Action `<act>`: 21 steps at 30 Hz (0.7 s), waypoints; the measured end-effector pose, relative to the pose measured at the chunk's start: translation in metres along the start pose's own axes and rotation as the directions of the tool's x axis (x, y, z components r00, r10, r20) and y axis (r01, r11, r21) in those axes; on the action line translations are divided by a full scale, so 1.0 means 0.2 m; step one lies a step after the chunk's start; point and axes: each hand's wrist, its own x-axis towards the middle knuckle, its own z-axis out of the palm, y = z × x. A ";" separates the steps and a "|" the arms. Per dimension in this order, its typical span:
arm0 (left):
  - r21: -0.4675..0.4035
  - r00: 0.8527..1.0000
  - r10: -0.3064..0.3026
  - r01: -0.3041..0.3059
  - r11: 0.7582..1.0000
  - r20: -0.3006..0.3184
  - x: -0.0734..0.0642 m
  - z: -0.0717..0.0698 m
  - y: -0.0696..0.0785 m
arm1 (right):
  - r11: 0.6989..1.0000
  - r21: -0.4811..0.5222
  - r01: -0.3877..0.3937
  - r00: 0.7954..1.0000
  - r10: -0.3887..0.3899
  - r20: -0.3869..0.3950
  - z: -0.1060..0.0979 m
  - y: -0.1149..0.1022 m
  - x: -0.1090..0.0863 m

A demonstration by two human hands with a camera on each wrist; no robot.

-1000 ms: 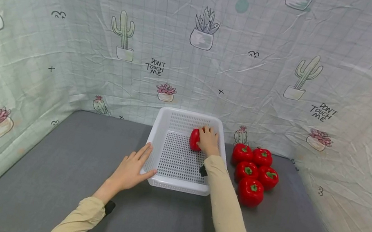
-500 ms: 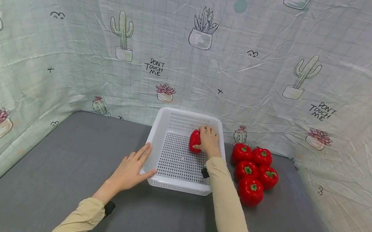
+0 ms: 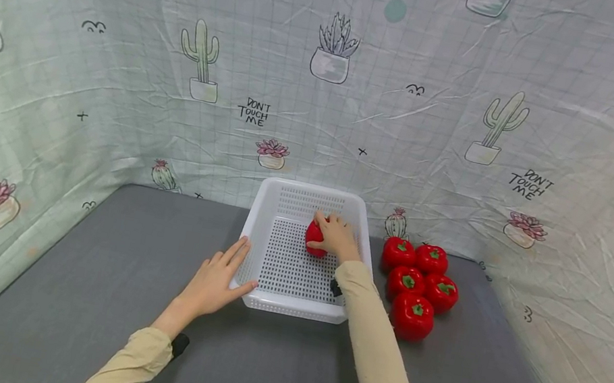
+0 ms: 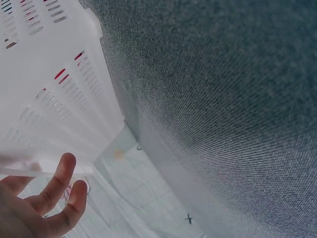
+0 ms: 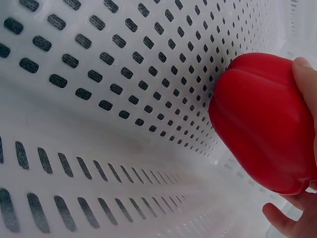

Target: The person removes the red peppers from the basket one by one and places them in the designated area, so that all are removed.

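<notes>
A white perforated plastic basket [image 3: 294, 308] stands at the middle of the table, against the curtain. Inside it, my right hand [image 3: 339, 237] grips a red bell pepper [image 3: 313, 240] from its right side, fingers curled over it. The right wrist view shows this red bell pepper [image 5: 265, 121] at the basket's perforated bottom, with the thumb and fingers around its far side. My left hand [image 3: 213, 279] rests on the basket's near left corner, fingers spread along the rim. In the left wrist view its fingers [image 4: 63, 174] lie loosely extended beside the rim.
Several more red bell peppers [image 3: 411, 317] stand grouped on the grey table [image 3: 275, 371], right of the basket, green stems up. A plant-printed curtain [image 3: 388, 117] walls in the table's back and sides.
My right hand has shifted the bell pepper a little left and nearer within the basket, its fingers now further over the top. The left hand and basket have stayed put.
</notes>
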 end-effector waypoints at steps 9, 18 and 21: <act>0.008 1.000 -0.005 0.005 1.000 0.007 0.00 -0.01 0.00 | 0.999 -0.053 0.003 1.000 -0.005 -0.026 -0.02 -0.03 -0.01; 0.005 1.000 -0.002 0.002 1.000 0.007 0.00 0.00 0.00 | 1.000 -0.020 -0.001 1.000 0.000 -0.015 -0.02 -0.02 -0.02; 0.009 1.000 0.001 -0.001 1.000 -0.002 0.00 0.00 0.00 | 1.000 -0.007 0.004 1.000 -0.004 -0.021 -0.02 -0.02 -0.02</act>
